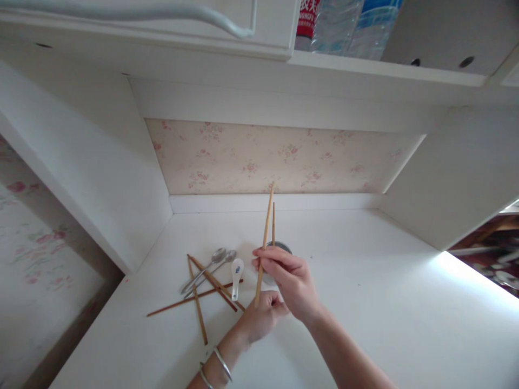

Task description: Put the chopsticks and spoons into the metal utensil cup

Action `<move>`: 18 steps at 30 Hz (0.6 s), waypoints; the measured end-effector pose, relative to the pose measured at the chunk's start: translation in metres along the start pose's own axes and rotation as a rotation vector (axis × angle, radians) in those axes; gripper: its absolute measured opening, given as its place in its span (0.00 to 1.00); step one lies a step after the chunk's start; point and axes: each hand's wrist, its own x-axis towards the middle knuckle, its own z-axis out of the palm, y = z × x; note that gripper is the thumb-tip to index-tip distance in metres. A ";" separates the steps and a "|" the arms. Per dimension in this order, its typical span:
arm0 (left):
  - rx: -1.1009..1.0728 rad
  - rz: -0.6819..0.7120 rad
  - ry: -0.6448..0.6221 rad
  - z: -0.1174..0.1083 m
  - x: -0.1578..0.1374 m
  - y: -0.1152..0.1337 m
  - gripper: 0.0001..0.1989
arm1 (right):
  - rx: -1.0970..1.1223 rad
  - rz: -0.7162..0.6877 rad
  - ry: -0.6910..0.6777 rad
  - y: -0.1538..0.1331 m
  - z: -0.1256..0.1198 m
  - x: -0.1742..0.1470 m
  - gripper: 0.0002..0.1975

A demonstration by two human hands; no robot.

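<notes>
My right hand (290, 275) pinches a light wooden chopstick (266, 221), which slants up and away over the counter. Behind those fingers stands a grey round container (287, 247), mostly hidden by the hand. A second chopstick (273, 221) sticks up out of it. Just below, my left hand (265, 313) is curled closed in front of the container; whatever its fingers hold, if anything, is hidden. Left of the hands lie a white ceramic spoon (237, 275), two metal spoons (218, 256) and several loose, crossed chopsticks (198, 305).
A white counter (348, 319) runs between two side panels, the left panel (101, 162) and the right panel (450, 173). Above hangs a cabinet (182, 38) with a curved handle (162, 12). Plastic-wrapped bottles (352, 27) stand on its open shelf. Floral wallpaper (251, 154) covers the back.
</notes>
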 end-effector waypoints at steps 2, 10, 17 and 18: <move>-0.009 0.016 0.029 0.000 0.000 -0.001 0.19 | -0.027 -0.058 0.088 -0.005 -0.016 0.008 0.17; 0.040 0.123 0.213 0.001 0.001 -0.002 0.20 | -0.249 -0.049 0.301 -0.004 -0.075 0.052 0.18; 0.135 0.272 0.709 -0.004 0.006 -0.008 0.16 | -0.518 0.040 0.285 0.028 -0.093 0.063 0.18; 0.133 0.288 0.724 -0.004 0.008 -0.009 0.15 | -0.566 0.038 0.283 0.031 -0.093 0.062 0.20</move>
